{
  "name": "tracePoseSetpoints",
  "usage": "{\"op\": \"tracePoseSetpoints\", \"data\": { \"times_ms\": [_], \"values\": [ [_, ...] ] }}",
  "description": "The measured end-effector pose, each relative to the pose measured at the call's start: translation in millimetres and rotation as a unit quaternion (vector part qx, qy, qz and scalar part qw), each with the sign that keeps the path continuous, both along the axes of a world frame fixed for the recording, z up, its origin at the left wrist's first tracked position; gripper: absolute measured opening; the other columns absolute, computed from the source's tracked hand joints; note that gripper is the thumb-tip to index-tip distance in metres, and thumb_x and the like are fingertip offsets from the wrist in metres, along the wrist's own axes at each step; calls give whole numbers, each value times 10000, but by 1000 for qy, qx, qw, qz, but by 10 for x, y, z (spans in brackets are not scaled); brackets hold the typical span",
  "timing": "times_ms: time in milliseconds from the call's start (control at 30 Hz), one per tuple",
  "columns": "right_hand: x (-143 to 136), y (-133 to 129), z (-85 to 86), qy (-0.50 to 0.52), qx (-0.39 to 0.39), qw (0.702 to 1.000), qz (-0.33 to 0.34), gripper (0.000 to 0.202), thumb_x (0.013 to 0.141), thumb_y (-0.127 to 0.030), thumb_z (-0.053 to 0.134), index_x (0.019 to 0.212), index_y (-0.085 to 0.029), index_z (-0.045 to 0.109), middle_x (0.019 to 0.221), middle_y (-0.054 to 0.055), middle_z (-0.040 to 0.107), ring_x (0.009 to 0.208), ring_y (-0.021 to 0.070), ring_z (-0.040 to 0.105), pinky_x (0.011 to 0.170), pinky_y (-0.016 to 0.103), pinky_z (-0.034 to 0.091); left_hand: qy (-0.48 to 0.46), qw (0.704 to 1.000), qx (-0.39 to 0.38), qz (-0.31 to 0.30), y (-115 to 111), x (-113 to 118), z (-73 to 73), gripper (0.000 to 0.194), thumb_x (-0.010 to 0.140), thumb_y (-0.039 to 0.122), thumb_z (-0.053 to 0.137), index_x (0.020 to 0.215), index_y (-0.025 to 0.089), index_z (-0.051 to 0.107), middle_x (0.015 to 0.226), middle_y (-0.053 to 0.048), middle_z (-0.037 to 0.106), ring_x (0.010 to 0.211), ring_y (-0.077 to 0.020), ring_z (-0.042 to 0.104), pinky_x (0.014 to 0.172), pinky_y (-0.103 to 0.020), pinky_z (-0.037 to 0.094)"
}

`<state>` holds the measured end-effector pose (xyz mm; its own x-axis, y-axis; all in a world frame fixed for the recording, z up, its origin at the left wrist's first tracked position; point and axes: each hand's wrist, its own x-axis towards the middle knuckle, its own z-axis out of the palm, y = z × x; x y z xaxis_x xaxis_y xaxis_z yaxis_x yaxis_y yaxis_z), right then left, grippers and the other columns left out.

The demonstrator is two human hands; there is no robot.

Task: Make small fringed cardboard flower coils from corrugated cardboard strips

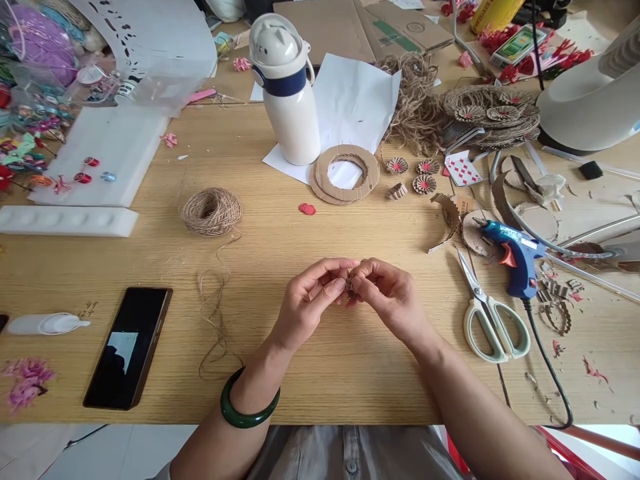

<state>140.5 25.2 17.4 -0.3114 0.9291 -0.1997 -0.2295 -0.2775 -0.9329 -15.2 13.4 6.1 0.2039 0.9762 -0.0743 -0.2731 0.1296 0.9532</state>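
The left hand (313, 297) and right hand (389, 295) pinched a small brown piece (349, 285) between them, over the near middle of the desk (370, 380), mostly hiding it. At the far middle, the bottle (293, 120) stood upright with its lid (277, 37) on, so its contents could not be seen. Clear packets (30, 110) at the far left held coloured bits, too jumbled to name. Small red rolls (83, 178) lay on a white board (120, 143). Twine (211, 212) lay coiled left of the hands, a cardboard ring (371, 175) beside the bottle's base, and scissors (493, 323) and a glue gun (523, 261) to the right.
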Motion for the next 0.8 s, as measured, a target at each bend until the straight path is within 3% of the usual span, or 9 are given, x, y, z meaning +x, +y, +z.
{"op": "tracePoseSetpoints", "data": {
  "times_ms": [433,633,800],
  "values": [
    [18,14,-3,-16,-4,1000,2,307,804,-438,745,715,-179,607,712,5,626,667,140,658,621,271,575,53,998,22,-27,-1,-47,55,249,925,269,612,1142,212,719,910,-50,638,774,-140,599,678,-236,507],
    [50,29,-21,-36,-13,999,8,335,789,-486,745,733,-168,655,708,8,616,651,123,588,597,265,578,167,980,105,-13,10,-63,58,271,914,224,608,1159,232,725,1069,-89,680,952,-209,636,827,-301,537],
    [37,40,-15,-61,6,998,-1,351,804,-505,728,767,-165,651,737,22,635,667,130,599,584,259,580,193,969,153,-2,36,-65,42,293,917,173,584,1164,245,725,1072,-88,694,992,-219,643,886,-324,526]
  ]
}}
